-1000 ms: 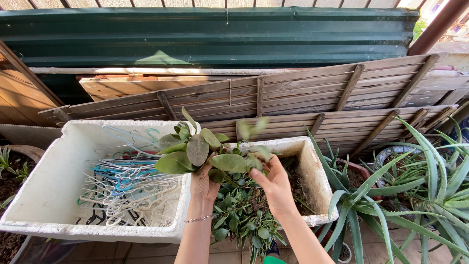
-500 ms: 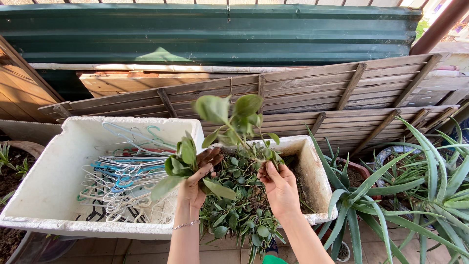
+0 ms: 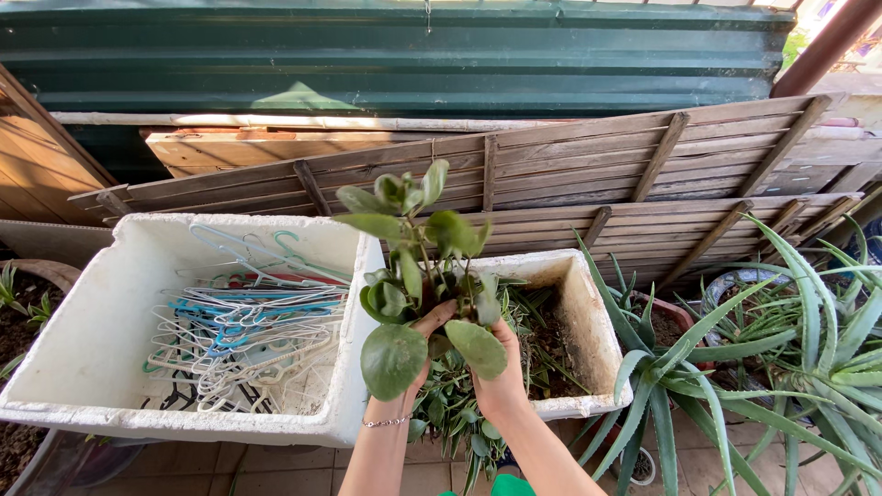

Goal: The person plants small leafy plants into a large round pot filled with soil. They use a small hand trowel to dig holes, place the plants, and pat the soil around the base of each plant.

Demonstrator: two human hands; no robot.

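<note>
Just left of the grip, touching the planter's side: a white foam box [image 3: 83, 367] filled with a tangle of white, blue and pink clothes hangers [image 3: 243, 340], its near wall level with the left wrist. Directly under and beyond the grip: a white foam planter [image 3: 588, 321] with dark soil and a mat of small round-leaved trailing plants [image 3: 459, 418] spilling over its near rim. Right of the grip, crowding the planter's right wall: an aloe plant [image 3: 671, 386] with long pointed leaves reaching toward the right forearm, more aloe [image 3: 818, 349] farther right. Behind everything: stacked wooden slat panels [image 3: 570, 174] leaning under a green corrugated sheet [image 3: 404, 60]. Open room mostly straight up above the grip and back toward the body over the tiled floor [image 3: 276, 473]; sideways room tight between box wall and aloe leaves. Held above the planter's middle, upright: a leafy cutting bunch [image 3: 413, 266], with thin stems gathered at the base, glossy oval green leaves fanning upward, two large leaves drooping forward over the fingers. Left hand [image 3: 413, 354] and right hand [image 3: 501, 377] pressed close together, both closed around the stem bases, leaves partly hiding the fingers; a thin bracelet [image 3: 384, 422] on the left wrist.
</note>
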